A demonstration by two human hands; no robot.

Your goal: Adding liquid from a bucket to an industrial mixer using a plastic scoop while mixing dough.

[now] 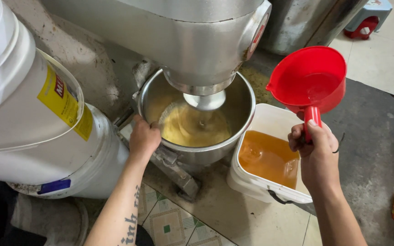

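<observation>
Our right hand (313, 146) grips the red scoop (308, 82) above the oil bucket (270, 157); left hand (144, 136) clasps the mixer bowl (197, 114) rim — we'd pour slowly, steadily.

I count one red scoop (309, 82), one mixer bowl (197, 119), one oil tub (270, 157), maybe two big white buckets (37, 123), and one stool (368, 17).

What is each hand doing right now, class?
Left hand: closed on the rim of the mixer bowl.
Right hand: closed around the handle of the red scoop.
</observation>
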